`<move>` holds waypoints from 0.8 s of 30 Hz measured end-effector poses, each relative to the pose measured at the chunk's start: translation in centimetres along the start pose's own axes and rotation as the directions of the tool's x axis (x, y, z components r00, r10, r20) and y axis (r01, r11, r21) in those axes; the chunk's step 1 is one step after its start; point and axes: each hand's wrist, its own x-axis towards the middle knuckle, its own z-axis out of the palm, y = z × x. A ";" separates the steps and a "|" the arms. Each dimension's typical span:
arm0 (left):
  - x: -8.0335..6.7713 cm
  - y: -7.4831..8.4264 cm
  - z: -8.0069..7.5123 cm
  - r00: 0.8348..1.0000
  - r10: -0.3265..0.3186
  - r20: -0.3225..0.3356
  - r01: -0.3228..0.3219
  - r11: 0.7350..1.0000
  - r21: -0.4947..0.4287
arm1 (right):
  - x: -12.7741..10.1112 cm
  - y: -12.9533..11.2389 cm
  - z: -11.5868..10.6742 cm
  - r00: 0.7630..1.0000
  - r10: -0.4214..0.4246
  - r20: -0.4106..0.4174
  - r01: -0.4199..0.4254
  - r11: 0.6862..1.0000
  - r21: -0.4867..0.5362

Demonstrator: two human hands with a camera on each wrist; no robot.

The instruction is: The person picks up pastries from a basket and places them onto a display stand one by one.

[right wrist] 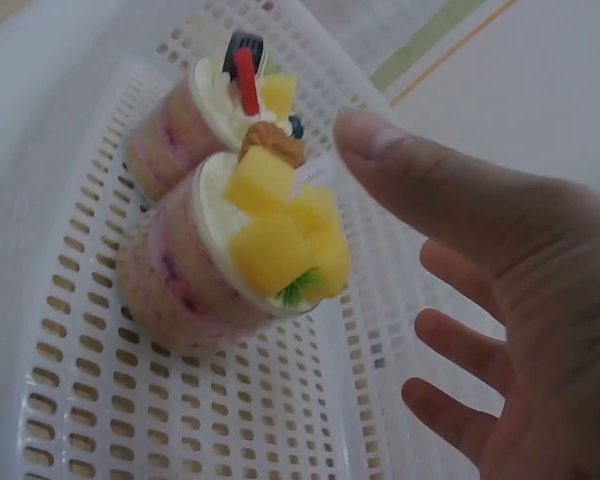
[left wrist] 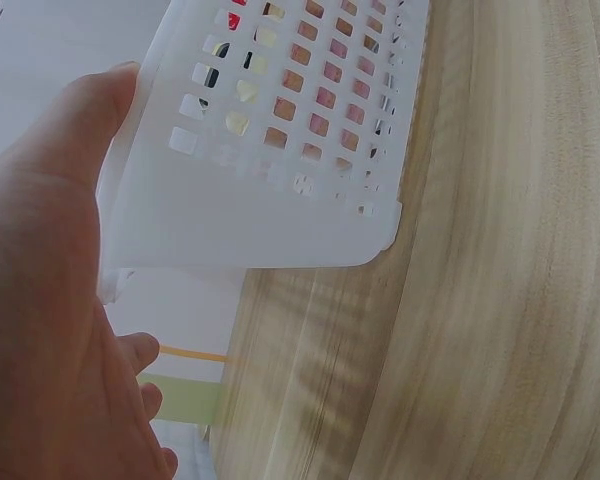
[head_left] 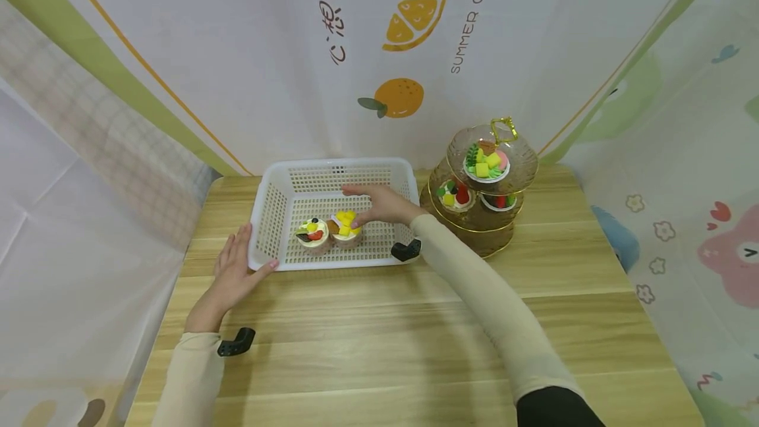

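Observation:
Two dessert cups stand side by side in a white plastic basket (head_left: 332,163). One dessert cup (right wrist: 220,260) carries yellow cubes and a brown biscuit; the other dessert cup (right wrist: 175,140) has red, dark and yellow pieces on cream. Over the basket, my right hand (head_left: 382,205) reaches with thumb and fingers spread, close to the yellow-topped cup. In the right wrist view a gap shows between that hand and the cup. My left hand (head_left: 234,269) rests at the basket's near left corner, its thumb along the rim and the fingers outside, not curled round it.
Right of the basket stands a tiered stand (head_left: 524,183) with gold rims and a gold handle, holding several dessert cups. Both are on a wooden table (head_left: 367,335). A printed curtain (head_left: 249,51) hangs behind, with more cloth at both sides.

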 end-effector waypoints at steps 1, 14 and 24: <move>0.0 0.0 0.0 1.000 -0.001 0.001 0.001 1.000 -0.002 | 0.2 0.2 0.1 1.000 0.012 0.020 -0.012 1.000 0.001; 0.1 0.1 -0.1 1.000 -0.011 0.016 0.011 1.000 0.008 | 1.4 1.2 2.4 0.981 0.109 0.158 -0.110 0.994 -0.005; 0.2 -0.1 0.1 1.000 -0.010 0.015 0.010 1.000 0.001 | 1.8 1.4 2.7 0.979 0.130 0.158 -0.123 0.991 -0.052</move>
